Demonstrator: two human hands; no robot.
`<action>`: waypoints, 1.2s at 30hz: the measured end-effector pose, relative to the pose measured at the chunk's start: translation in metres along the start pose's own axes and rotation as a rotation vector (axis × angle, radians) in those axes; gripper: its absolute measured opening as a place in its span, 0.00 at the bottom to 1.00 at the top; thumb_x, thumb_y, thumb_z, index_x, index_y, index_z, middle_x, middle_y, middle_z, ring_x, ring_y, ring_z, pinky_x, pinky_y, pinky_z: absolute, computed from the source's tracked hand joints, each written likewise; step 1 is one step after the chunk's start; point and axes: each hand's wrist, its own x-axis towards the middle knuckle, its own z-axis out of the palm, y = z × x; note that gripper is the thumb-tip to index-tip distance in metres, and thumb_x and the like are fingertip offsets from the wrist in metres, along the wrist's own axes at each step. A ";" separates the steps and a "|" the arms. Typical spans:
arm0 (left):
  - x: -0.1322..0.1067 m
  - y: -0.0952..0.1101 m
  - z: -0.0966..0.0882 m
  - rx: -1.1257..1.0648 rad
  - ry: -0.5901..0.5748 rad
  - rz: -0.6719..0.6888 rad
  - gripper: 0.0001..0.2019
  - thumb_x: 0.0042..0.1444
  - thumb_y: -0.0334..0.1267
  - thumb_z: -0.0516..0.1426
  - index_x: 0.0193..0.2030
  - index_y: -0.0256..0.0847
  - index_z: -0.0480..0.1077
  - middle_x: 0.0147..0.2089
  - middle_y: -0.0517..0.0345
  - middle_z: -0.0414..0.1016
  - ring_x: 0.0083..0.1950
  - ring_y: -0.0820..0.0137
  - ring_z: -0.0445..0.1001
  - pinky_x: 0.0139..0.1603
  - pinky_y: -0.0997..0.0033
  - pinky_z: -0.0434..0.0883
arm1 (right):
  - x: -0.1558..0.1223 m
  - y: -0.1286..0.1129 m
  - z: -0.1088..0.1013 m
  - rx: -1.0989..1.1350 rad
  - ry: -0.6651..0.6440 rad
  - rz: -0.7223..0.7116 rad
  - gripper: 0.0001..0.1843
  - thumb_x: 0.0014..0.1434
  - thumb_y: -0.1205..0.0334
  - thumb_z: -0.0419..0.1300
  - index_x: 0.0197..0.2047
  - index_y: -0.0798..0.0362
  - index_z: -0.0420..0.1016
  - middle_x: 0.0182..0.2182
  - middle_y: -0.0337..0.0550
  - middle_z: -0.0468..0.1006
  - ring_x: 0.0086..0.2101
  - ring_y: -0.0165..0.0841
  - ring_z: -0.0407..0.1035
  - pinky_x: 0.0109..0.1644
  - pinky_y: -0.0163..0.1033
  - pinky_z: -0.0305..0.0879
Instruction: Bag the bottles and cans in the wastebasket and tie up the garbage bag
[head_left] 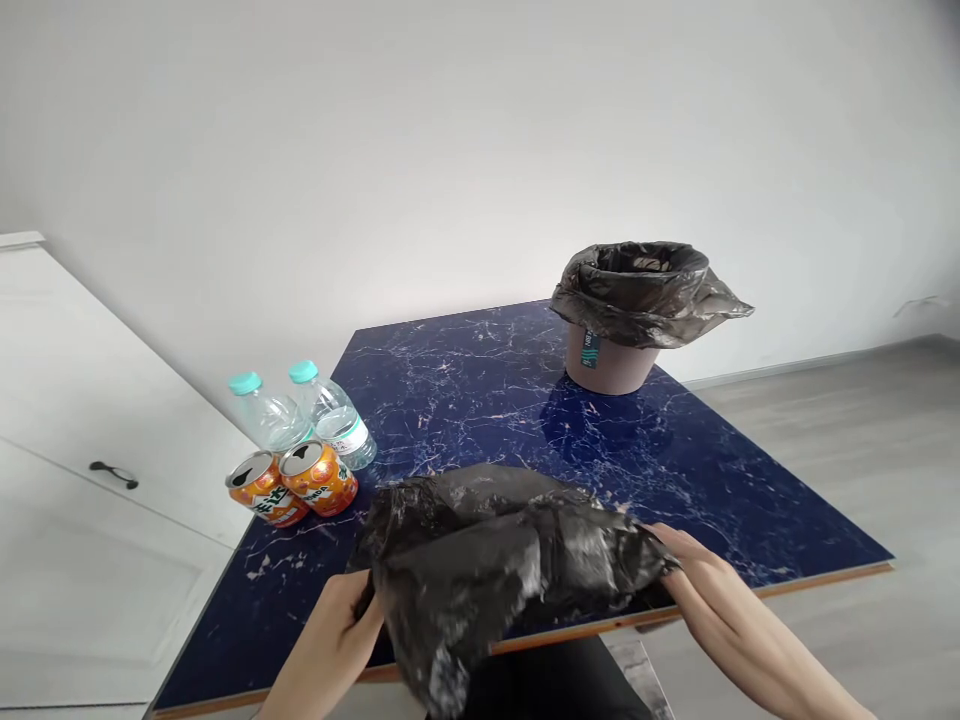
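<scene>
- The crumpled black plastic bag (495, 560) lies bunched over the near edge of the dark blue marble-patterned table top (480, 400), at 6 o'clock on the table.
- The left hand (337, 630) grips the bag at its 8 o'clock edge, with the fingers curled into the film.
- The right hand (705, 590) clasps the bag at its 3 o'clock edge, with the fingers stretched along the plastic and closed on it.
- A round dusty-pink waste bin (611, 362) stands at 1 o'clock on the table, well apart from the bag. A black plastic liner (637, 285) is folded over its rim.
- Two clear plastic bottles with teal caps (330, 415) lie at 9 o'clock by the table's edge.
- Two orange drink cans (321, 478) lie on their sides just in front of the bottles, touching each other and near the bag's 10 o'clock corner.
- A white cabinet with a dark handle (90, 450) stands beyond the table at 9 o'clock.
</scene>
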 end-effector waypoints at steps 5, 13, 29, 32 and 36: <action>0.013 0.008 -0.010 0.168 0.132 -0.032 0.31 0.68 0.68 0.47 0.24 0.47 0.48 0.20 0.64 0.52 0.22 0.70 0.56 0.25 0.68 0.54 | 0.027 -0.006 0.009 0.032 -0.152 0.074 0.29 0.76 0.48 0.46 0.22 0.45 0.59 0.29 0.48 0.80 0.32 0.41 0.75 0.37 0.41 0.67; 0.014 -0.003 -0.017 0.785 0.528 0.159 0.22 0.74 0.42 0.45 0.66 0.37 0.69 0.52 0.40 0.86 0.44 0.48 0.87 0.35 0.57 0.78 | 0.041 -0.011 0.007 -0.065 -0.178 0.218 0.25 0.70 0.45 0.50 0.23 0.46 0.64 0.21 0.43 0.74 0.24 0.38 0.67 0.29 0.40 0.52; 0.039 0.015 0.012 0.824 0.225 0.256 0.25 0.78 0.56 0.45 0.45 0.40 0.73 0.38 0.46 0.84 0.40 0.51 0.86 0.43 0.55 0.76 | 0.039 -0.004 -0.015 0.081 -0.154 0.184 0.23 0.70 0.42 0.53 0.33 0.48 0.77 0.24 0.38 0.77 0.26 0.35 0.67 0.29 0.37 0.56; 0.049 0.011 0.013 0.803 0.119 0.222 0.15 0.77 0.42 0.49 0.43 0.42 0.74 0.41 0.49 0.86 0.43 0.53 0.87 0.41 0.61 0.75 | 0.039 0.002 -0.026 0.123 -0.180 0.180 0.22 0.69 0.41 0.55 0.35 0.48 0.79 0.27 0.38 0.79 0.27 0.34 0.66 0.29 0.36 0.58; 0.054 0.011 0.004 0.806 0.134 0.201 0.14 0.76 0.40 0.50 0.40 0.44 0.72 0.38 0.51 0.85 0.39 0.56 0.87 0.33 0.67 0.71 | 0.035 0.018 -0.039 0.114 -0.167 0.186 0.23 0.68 0.39 0.57 0.34 0.49 0.78 0.28 0.40 0.79 0.27 0.34 0.64 0.29 0.35 0.59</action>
